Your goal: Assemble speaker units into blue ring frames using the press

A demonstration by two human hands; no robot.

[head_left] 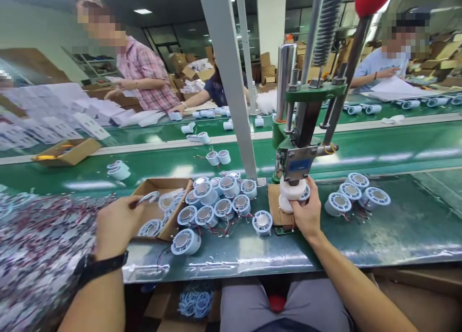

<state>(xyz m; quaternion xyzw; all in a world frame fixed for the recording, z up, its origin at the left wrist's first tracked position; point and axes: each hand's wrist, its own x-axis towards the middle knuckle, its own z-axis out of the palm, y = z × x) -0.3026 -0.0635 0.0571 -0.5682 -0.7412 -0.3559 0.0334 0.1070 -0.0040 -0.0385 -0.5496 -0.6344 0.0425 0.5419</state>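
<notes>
My left hand (pixel 119 221) is pinched on a light blue plastic ring (pixel 150 196) above an open carton (pixel 176 232) that holds more such rings. My right hand (pixel 307 212) wraps its fingers round a light blue motor housing (pixel 306 192), partly hidden beside the white round head (pixel 292 189) of a green hand press (pixel 313 92). A piece of cardboard (pixel 275 207) lies on the press base. Between the hands stands a cluster of light blue round housings (pixel 205 192) with silver discs and thin red and black wires. One separate housing (pixel 262 222) sits just left of the press.
Several housings (pixel 350 191) stand right of the press. A blurred heap of wired parts (pixel 46 245) fills the far left. Behind runs a green conveyor (pixel 173 161) with a grey post (pixel 231 82) before it. Co-workers (pixel 144 77) are across the belt. Below sits a box of blue rings (pixel 197 298).
</notes>
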